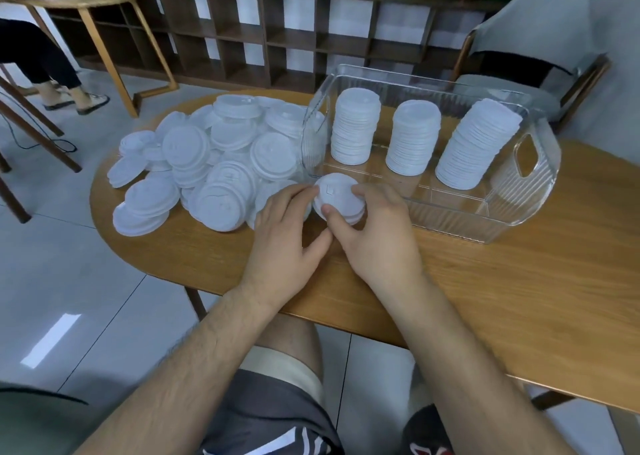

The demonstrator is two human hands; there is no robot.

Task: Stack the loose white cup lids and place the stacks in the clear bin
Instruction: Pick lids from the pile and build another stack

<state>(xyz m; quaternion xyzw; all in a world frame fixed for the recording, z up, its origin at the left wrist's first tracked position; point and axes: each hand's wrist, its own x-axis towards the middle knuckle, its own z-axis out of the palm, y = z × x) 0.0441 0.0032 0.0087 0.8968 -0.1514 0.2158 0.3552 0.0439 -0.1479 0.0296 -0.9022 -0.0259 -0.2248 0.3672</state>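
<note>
Lids come first: a short stack of round white plastic cup lids (338,198) sits low over the oval wooden desk (485,299), cupped between both hands just in front of the near long wall of the clear ribbed plastic bin (533,212). The left hand (287,233) curls its fingers against the stack's left edge; the right hand (375,233) wraps the right edge, its thumb pressed on the near rim. Both hands pinch this stack; neither is spread flat.

Stacking axis runs roughly upright, so the stack looks only a few lids tall beside the three tall white lid stacks (412,139) standing along the far side of the bin.

Judging by that, more lids are wanted before it goes in. Those lie to the left: the heap of loose white lids (207,164) spreads from just beside the left hand outward across the desk's left end, so the left hand is the nearer one to fetch. The bin's open floor lies just beyond and right of the stack, nearer the right hand.
</note>
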